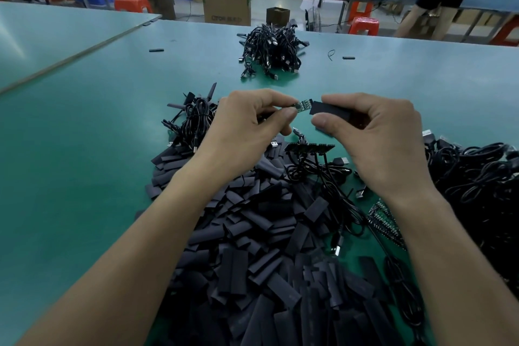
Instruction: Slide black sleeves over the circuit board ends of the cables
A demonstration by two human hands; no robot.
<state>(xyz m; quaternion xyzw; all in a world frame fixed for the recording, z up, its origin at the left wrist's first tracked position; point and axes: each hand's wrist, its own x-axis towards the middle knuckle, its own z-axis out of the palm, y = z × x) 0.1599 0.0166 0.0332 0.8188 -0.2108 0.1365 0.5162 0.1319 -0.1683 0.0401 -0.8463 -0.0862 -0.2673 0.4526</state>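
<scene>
- Circuit board [304, 106]: small green strip with a row of components. It is level above the table [84, 135], and the left hand [250, 126] pinches its left end. The right end is free.
- Black sleeve [327, 111]: flat matte tube pinched between the thumb and fingers of the right hand [379, 137]. Its open mouth meets the board's free end; whether the board has entered cannot be told.
- Sleeve heap [252, 247]: many loose black sleeves piled at mixed angles under the forearms.
- Unsleeved boards [310, 147]: a dark row just below the hands, with thin black cables trailing.
- Cable tangle [477, 185]: at the right.
- Far cable pile [271, 49]: well apart.
</scene>
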